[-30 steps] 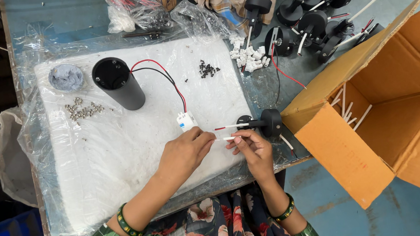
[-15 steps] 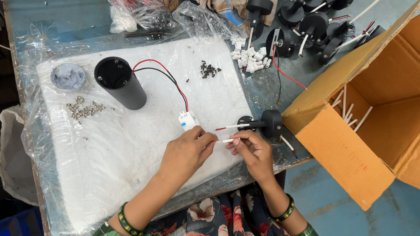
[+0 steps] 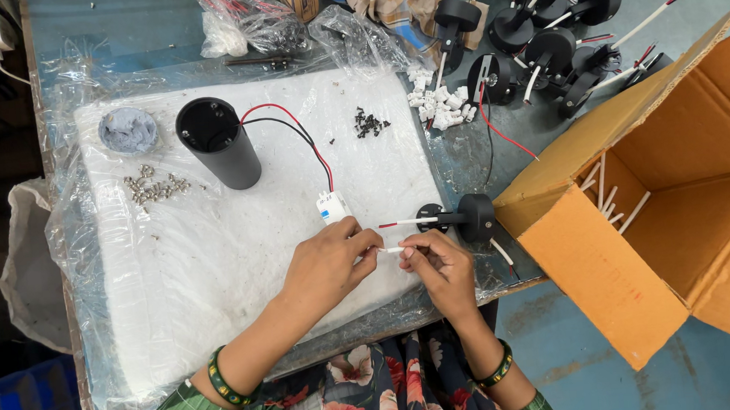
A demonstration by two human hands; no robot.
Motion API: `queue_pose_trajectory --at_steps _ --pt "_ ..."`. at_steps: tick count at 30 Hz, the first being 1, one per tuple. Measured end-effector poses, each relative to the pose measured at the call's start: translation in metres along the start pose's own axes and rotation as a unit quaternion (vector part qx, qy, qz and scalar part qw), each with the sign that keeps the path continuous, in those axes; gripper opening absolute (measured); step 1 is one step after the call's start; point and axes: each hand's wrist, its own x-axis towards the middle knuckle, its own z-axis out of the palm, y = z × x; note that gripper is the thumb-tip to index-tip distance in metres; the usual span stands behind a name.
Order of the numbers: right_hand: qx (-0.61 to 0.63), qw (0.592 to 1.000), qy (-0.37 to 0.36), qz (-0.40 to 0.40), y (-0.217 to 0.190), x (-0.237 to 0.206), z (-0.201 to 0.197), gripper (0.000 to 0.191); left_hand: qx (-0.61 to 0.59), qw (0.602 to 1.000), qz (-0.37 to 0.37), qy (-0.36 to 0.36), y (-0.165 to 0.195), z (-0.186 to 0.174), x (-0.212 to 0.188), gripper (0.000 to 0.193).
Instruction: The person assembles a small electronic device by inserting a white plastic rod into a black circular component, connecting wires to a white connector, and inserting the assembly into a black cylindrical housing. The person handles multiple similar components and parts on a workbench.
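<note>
From the left: a black cylinder housing [image 3: 217,143] stands upright on the white foam pad [image 3: 215,267] at about 10 o'clock from my hands, its red and black leads running down to a small white connector block [image 3: 332,206]. My left hand [image 3: 326,263] sits just below that block, fingers pinching one end of a thin white sleeved wire [image 3: 391,249]; my right hand [image 3: 439,264] pinches the other end. That wire looks light, bendy and slick, so I'd grip close to the tip. At 2 o'clock lies the black lamp mount [image 3: 469,216], stiffer and heavier by the look of it, near the open cardboard box [image 3: 667,235].
</note>
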Motion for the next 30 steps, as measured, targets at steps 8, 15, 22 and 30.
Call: queue_pose_trajectory --at_steps 8,15,22,30 --pt "-0.027 1.000 -0.015 0.000 -0.008 0.001 0.000 0.013 -0.032 0.999 0.001 -0.013 -0.001 -0.004 0.000 0.011" --pt "-0.047 0.999 -0.004 -0.008 -0.012 0.000 0.004 0.014 -0.040 0.998 -0.015 -0.036 -0.005 -0.005 -0.002 0.014" --pt "-0.097 0.995 -0.005 -0.012 -0.009 0.000 0.013 0.016 -0.160 0.986 0.013 -0.038 -0.006 -0.007 -0.004 0.019" --pt "0.022 1.000 0.007 0.021 -0.003 0.001 0.018 0.020 -0.139 0.990 0.005 -0.009 -0.011 -0.001 -0.005 0.014"
